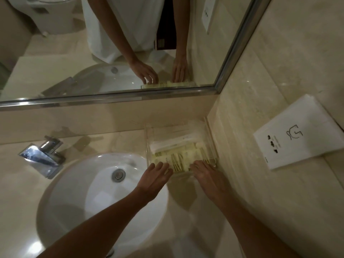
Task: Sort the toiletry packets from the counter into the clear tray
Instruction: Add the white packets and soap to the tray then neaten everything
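Clear tray (209, 138) sits in the back right corner of the worktop (189, 205), against the splashback and the side wall, just right of the sink (78, 192). It's already loaded: pale yellow packets (178, 157) fill the near half, and white wrapped items (167, 142) lie across the far half. No loose packets visible on the worktop from here, so my read is that you're at the tail end, squaring up the contents rather than fetching.

Both your hands are at the tray's near edge. Left hand (156, 175) has its fingers fairly straight and loosely spread, tips touching the yellow packets at the near left. Right hand (204, 173) lies flat, fingers extended over the near right corner, pressing on the packets there. Neither is pinching anything as far as I can see; it's blurry at the fingertips, so not certain.

Next move, as I judge it: nudge the yellow row level so nothing rides up over the rim, then lift both hands clear without dragging a packet out. Light touch only, as the packets are thin and will likely slide on each other.

Further out: tap (43, 155) left of the sink, mirror (111, 53) above the splashback, wall plate (297, 135) on the right-hand wall.
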